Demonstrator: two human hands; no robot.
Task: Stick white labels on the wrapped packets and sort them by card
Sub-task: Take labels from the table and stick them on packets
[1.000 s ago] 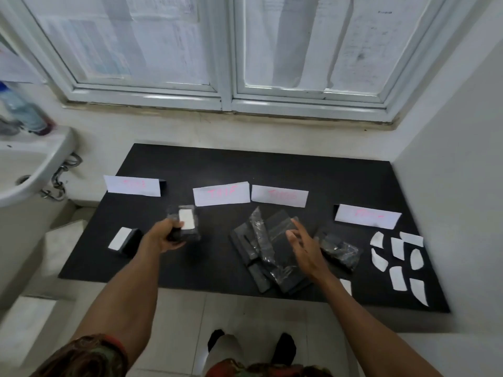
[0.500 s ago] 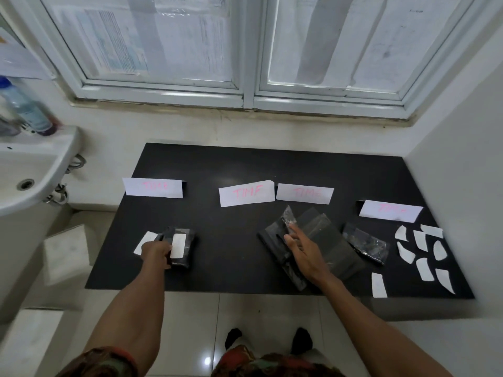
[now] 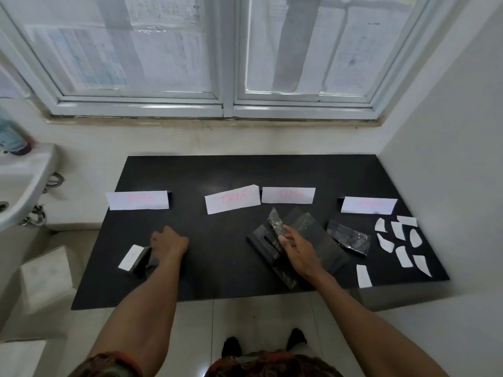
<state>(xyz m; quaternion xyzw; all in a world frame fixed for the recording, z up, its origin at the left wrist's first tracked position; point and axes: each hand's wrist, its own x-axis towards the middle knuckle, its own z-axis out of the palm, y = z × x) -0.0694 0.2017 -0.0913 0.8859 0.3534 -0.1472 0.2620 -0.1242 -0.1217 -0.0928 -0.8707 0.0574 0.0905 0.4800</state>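
Four white cards with pink writing stand in a row on the black table: the far-left card, two middle cards and the right card. My left hand is down on the table in front of the far-left card, fingers curled over a wrapped packet that it mostly hides. Beside it lies a dark labelled packet with its white label showing. My right hand rests with stretched fingers on the pile of wrapped packets. One more packet lies to the right.
Several loose white labels lie at the table's right end, one label near the front edge. A white sink juts in at the left. A wall borders the table on the right, and a window sill runs behind it.
My left hand carried the labelled packet left and down to the table beside the other labelled packet. My right hand stayed on the pile, its fingers drawing closer together.
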